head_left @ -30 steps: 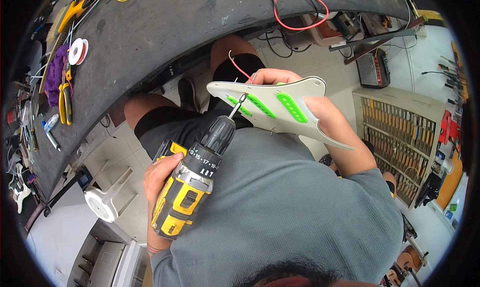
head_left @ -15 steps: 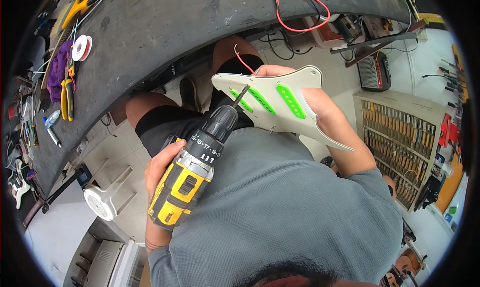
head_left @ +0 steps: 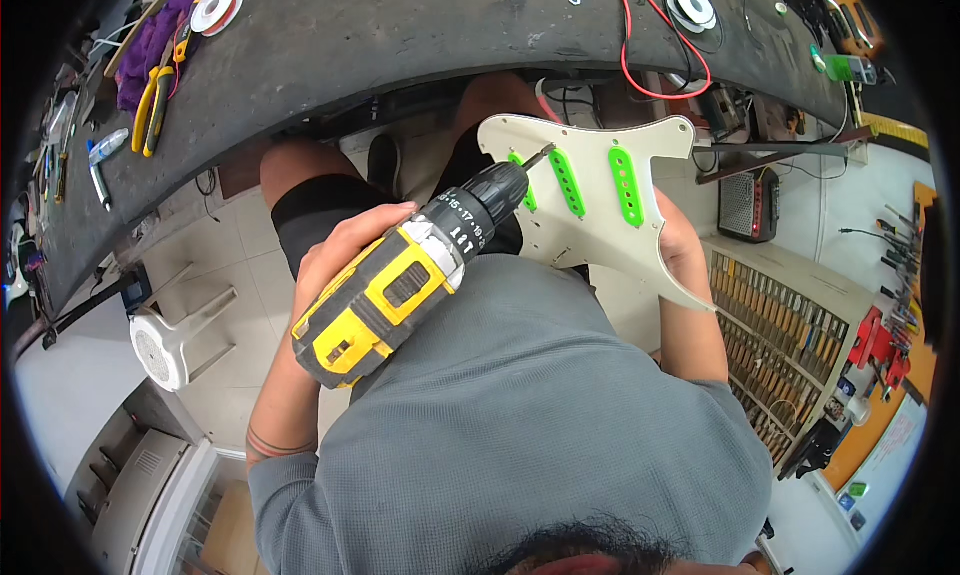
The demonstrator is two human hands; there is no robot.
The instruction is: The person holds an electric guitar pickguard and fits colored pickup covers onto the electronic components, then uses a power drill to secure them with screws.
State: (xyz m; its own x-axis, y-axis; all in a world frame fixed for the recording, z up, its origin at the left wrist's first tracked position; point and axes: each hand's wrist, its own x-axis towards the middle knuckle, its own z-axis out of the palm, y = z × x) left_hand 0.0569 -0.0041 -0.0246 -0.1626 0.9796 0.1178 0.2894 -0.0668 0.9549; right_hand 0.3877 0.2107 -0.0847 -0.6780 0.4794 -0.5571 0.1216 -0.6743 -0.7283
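My left hand (head_left: 335, 255) grips a yellow and black cordless drill (head_left: 395, 305). Its bit (head_left: 535, 158) points at the white guitar pickguard (head_left: 605, 245), near the top of the middle of three green pickups (head_left: 630, 185); whether the tip touches is unclear. Behind the pickguard's right side, my right hand (head_left: 680, 237) holds it tilted, most of the fingers hidden. A red wire (head_left: 547, 107) sticks out over the pickguard's upper edge, with shorts and knees behind.
A dark workbench (head_left: 400, 35) runs across the top, carrying pliers (head_left: 155, 110), a purple cloth (head_left: 150, 45), spools (head_left: 692, 5) and red cable (head_left: 660, 90). A white stool (head_left: 160, 355) stands lower left; a shelf of small parts (head_left: 780, 345) and a speaker (head_left: 750, 200) stand at right.
The pickguard and drill have moved up and to the right, the pickguard turning to show more of its face. The view has shifted, with the bench higher in the picture.
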